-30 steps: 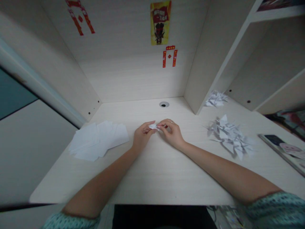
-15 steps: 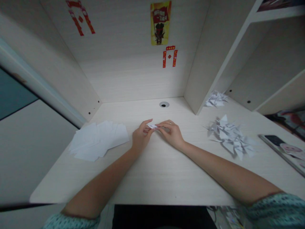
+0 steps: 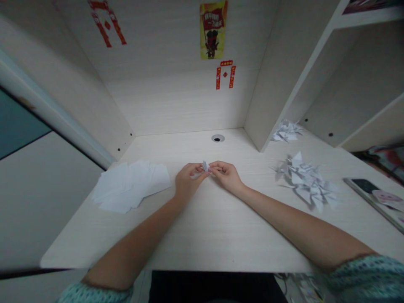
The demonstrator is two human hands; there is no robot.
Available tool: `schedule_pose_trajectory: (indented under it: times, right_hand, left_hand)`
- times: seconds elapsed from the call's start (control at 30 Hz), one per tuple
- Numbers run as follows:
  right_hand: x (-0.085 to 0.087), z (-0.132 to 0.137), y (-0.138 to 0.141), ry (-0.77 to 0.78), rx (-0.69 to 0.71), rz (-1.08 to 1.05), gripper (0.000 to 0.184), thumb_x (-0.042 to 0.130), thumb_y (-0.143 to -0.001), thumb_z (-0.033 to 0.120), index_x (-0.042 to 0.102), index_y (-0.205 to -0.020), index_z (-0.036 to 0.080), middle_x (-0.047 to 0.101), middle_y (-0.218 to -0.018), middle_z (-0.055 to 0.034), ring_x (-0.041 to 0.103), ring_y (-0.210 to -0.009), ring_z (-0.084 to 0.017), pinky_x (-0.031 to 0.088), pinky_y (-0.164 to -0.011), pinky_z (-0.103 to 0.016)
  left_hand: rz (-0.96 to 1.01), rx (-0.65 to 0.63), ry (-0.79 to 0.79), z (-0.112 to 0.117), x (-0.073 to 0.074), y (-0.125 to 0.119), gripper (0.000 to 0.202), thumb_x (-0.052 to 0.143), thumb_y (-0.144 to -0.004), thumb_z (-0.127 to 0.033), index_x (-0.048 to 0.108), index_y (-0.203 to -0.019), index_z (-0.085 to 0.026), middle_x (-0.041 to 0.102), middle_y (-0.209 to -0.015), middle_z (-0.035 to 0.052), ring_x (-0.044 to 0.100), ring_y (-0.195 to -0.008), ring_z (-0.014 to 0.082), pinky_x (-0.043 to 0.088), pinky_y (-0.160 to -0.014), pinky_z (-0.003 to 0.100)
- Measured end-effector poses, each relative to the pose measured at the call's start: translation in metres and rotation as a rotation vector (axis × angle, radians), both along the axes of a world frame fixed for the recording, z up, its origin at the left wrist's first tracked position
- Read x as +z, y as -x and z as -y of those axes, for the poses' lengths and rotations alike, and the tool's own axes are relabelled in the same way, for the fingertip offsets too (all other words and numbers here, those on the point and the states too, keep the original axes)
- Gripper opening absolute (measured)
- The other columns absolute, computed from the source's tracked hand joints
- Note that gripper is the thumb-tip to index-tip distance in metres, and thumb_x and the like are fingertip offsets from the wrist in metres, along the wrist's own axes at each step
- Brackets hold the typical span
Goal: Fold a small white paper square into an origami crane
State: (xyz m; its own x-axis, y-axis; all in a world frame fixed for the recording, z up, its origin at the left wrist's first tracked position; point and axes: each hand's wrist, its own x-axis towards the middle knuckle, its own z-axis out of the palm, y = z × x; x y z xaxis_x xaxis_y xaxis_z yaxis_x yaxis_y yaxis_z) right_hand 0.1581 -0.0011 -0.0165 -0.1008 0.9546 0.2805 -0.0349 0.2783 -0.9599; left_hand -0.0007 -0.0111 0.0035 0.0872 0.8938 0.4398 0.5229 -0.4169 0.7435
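Observation:
A small folded piece of white paper (image 3: 205, 166) is pinched between both hands over the middle of the desk (image 3: 202, 235). My left hand (image 3: 188, 180) grips it from the left, thumb in front and fingers behind. From the right, my right hand (image 3: 227, 176) holds its edge between thumb and fingertips. The folded paper points upward, and its lower part is hidden by the fingers. Flat white paper sheets (image 3: 129, 185) lie spread in an overlapping stack left of my left hand. Right of my right hand is a heap of pointed folded paper pieces (image 3: 304, 179).
More folded paper pieces (image 3: 287, 130) lie behind the upright panel (image 3: 265, 84). A phone (image 3: 375, 198) rests at the right. A round cable hole (image 3: 217, 138) is set near the desk's back, and red stickers (image 3: 225, 75) are on the back wall.
The folded paper has turned from lying nearly flat to pointing upward. My left hand's raised forefinger has come down, and its fingertips have shifted slightly right, closer to my right hand.

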Motion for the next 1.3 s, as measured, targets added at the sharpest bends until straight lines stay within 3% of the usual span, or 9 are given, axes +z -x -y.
schedule_pose_trajectory:
  times: [0.2,0.37,0.67,0.83,1.07,1.2,1.3]
  right_hand:
    - [-0.0016,-0.0015,0.0002,0.047,-0.018,-0.048,0.02,0.068,-0.071,0.036,0.068,-0.08,0.017,0.07,-0.071,-0.0035,0.064,-0.065,-0.016,0.048,-0.065,-0.027]
    - [-0.001,-0.0009,0.0003,0.06,-0.026,-0.051,0.022,0.069,-0.071,0.037,0.068,-0.081,0.017,0.07,-0.072,-0.0039,0.063,-0.066,-0.015,0.047,-0.065,-0.027]
    - [0.0039,0.0014,-0.0008,-0.034,-0.128,0.137,0.025,0.068,-0.072,0.041,0.071,-0.078,0.017,0.069,-0.071,-0.0039,0.057,-0.062,-0.015,0.042,-0.061,-0.027]
    - [0.003,0.0019,-0.0015,-0.058,-0.14,0.163,0.024,0.066,-0.073,0.04,0.071,-0.076,0.017,0.068,-0.068,-0.0034,0.056,-0.061,-0.015,0.041,-0.061,-0.027]
    - [0.0052,0.0022,-0.0027,-0.064,-0.159,0.151,0.023,0.065,-0.074,0.04,0.071,-0.074,0.018,0.069,-0.071,-0.0041,0.057,-0.063,-0.015,0.041,-0.062,-0.028]
    - [0.005,0.0022,-0.0022,-0.048,-0.136,0.162,0.025,0.066,-0.072,0.041,0.072,-0.076,0.018,0.07,-0.071,-0.0046,0.058,-0.064,-0.016,0.043,-0.063,-0.028]
    - [0.0044,0.0018,-0.0025,-0.037,-0.094,0.155,0.027,0.064,-0.074,0.043,0.072,-0.076,0.018,0.071,-0.072,-0.0048,0.06,-0.067,-0.017,0.045,-0.066,-0.029]
  left_hand:
    - [0.048,-0.002,0.02,0.0002,0.0038,0.0006,0.023,0.067,-0.072,-0.038,0.068,-0.087,-0.021,0.069,-0.09,0.0045,0.065,-0.081,0.0157,0.051,-0.07,0.026]
    - [0.163,-0.019,0.154,-0.0014,0.0036,0.0006,0.021,0.066,-0.073,-0.037,0.07,-0.085,-0.02,0.072,-0.087,0.0038,0.067,-0.077,0.0163,0.051,-0.074,0.027]
    - [0.466,-0.117,0.351,-0.0092,0.0,0.0005,0.021,0.071,-0.066,-0.033,0.069,-0.077,-0.015,0.072,-0.081,0.0066,0.067,-0.076,0.018,0.051,-0.077,0.031]
    - [0.428,-0.121,0.337,-0.0088,0.0021,-0.0007,0.021,0.071,-0.066,-0.033,0.067,-0.074,-0.015,0.07,-0.076,0.0045,0.065,-0.071,0.0162,0.05,-0.071,0.028]
    - [0.419,-0.152,0.392,-0.0059,0.0016,-0.0043,0.035,0.073,-0.062,-0.035,0.067,-0.09,-0.016,0.068,-0.076,0.0024,0.063,-0.068,0.0136,0.047,-0.065,0.024]
    - [0.369,-0.209,0.42,-0.0065,-0.0001,-0.0015,0.03,0.07,-0.066,-0.042,0.07,-0.081,-0.016,0.07,-0.08,0.0038,0.063,-0.073,0.0163,0.047,-0.069,0.026]
    - [0.344,-0.181,0.417,-0.0077,-0.0003,0.0006,0.029,0.068,-0.067,-0.044,0.07,-0.074,-0.016,0.071,-0.078,0.0028,0.063,-0.074,0.017,0.047,-0.069,0.025]
